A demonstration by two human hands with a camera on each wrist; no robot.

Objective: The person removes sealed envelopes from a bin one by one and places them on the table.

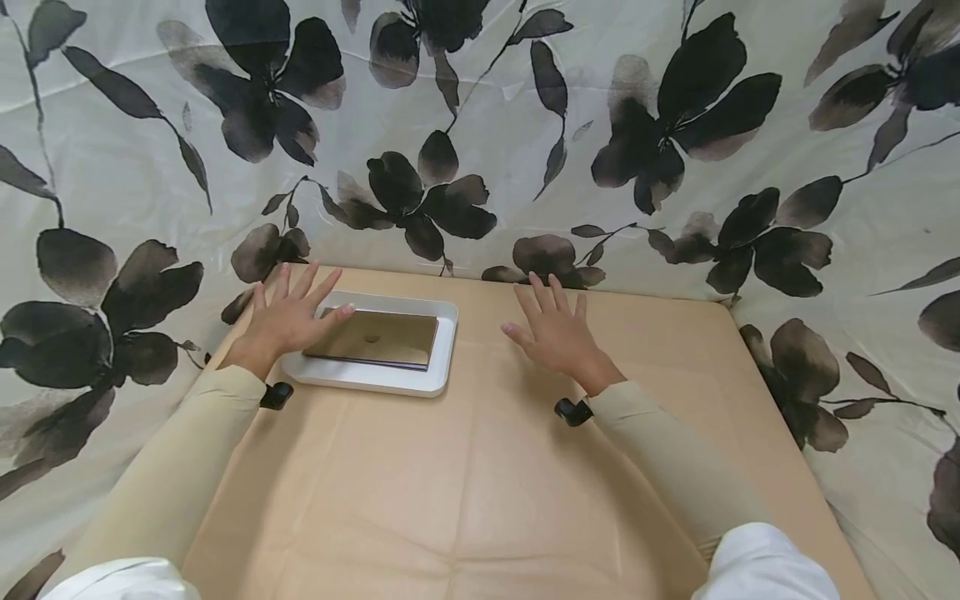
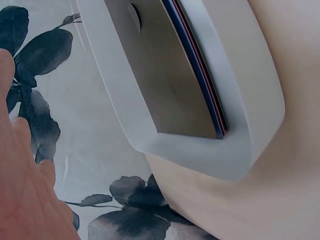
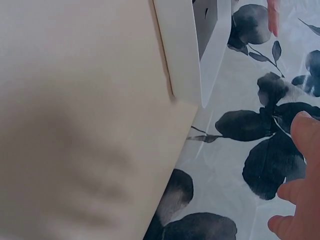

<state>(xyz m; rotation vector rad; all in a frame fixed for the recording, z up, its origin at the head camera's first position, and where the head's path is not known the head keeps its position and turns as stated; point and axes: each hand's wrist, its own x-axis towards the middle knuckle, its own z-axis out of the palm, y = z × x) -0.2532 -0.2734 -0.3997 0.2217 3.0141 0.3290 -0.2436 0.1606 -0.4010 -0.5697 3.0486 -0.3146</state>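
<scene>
A white rectangular tray (image 1: 444, 350) lies at the far left part of the table. Inside it is a stack of thin flat pieces (image 1: 375, 337) with a shiny gold top and a small oval mark; dark blue and red edges show below the gold in the left wrist view (image 2: 170, 85). My left hand (image 1: 288, 321) is spread over the tray's left end, its thumb overlapping the gold top in the head view. To the right of the tray, my right hand (image 1: 555, 337) hovers with spread fingers, holding nothing, and casts a shadow on the table.
A tan sheet covers the table (image 1: 450, 483), creased down the middle. White cloth with dark flowers (image 1: 525, 167) hangs behind the table's far edge and along both sides. Black wrist bands with small cameras sit on the left wrist (image 1: 277, 396) and right wrist (image 1: 573, 412).
</scene>
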